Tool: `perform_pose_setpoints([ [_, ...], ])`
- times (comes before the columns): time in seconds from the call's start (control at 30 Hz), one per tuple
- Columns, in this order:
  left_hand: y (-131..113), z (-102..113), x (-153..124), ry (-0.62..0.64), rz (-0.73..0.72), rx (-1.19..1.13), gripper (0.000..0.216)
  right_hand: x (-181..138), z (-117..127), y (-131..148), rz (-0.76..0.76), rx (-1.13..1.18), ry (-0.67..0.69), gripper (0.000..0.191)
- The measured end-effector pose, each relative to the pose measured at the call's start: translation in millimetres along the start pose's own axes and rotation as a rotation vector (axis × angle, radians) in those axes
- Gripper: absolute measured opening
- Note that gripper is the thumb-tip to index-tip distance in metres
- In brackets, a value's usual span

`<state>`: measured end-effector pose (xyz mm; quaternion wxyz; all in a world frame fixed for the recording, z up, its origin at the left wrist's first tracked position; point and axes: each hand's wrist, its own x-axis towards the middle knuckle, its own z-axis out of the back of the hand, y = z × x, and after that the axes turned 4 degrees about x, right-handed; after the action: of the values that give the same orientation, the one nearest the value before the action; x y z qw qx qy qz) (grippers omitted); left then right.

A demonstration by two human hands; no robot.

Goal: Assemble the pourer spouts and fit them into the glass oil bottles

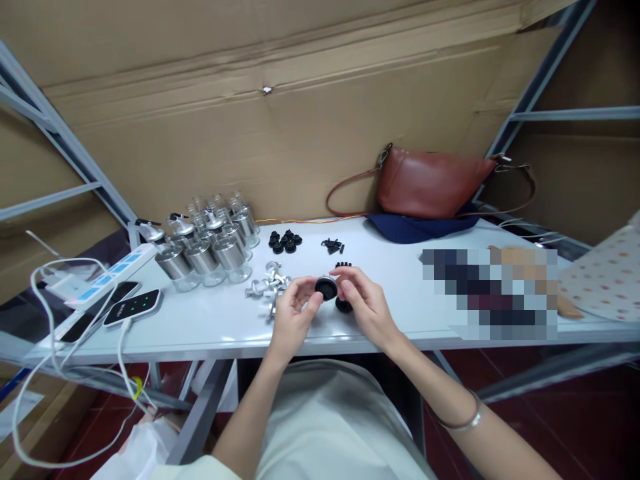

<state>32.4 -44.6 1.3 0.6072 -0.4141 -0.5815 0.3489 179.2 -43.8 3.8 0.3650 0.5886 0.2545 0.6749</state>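
Above the front part of the table, a silver pourer cap with a black underside [327,288] is tilted toward me. My left hand [294,308] grips its left edge between thumb and fingers. Fingertips of my right hand [369,303] close on its upper right side. Silver pourer tops [270,287] lie in a loose pile just beyond my left hand. Black ribbed stoppers [344,305] stand partly hidden behind my right hand. Farther back are a cluster of round black parts [285,241] and a heap of small black pieces [332,246].
Glass bottles with steel sleeves [201,257], some with pourers on, crowd the back left. A power strip [113,273], a phone [100,312] and a white device with cables [133,307] lie left. A brown handbag [435,183] rests on dark blue cloth [420,229]. The right side is pixelated.
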Motion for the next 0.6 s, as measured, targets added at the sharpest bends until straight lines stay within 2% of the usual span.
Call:
perform_pose_setpoints([
  [0.1, -2.0, -1.8, 1.2, -0.016, 0.062, -0.043, 0.033, -1.9, -0.3, -0.1, -0.041, 0.038, 0.083, 0.024],
  [0.2, -4.8, -2.4, 1.0, -0.016, 0.077, -0.067, 0.034, -2.7, -0.3, -0.9, -0.046, 0.037, 0.069, 0.023],
  [0.6, -3.3, 2.7, -1.4, 0.059, -0.059, -0.020, 0.027, -1.4, 0.9, 4.7, 0.106, -0.049, 0.018, 0.023],
])
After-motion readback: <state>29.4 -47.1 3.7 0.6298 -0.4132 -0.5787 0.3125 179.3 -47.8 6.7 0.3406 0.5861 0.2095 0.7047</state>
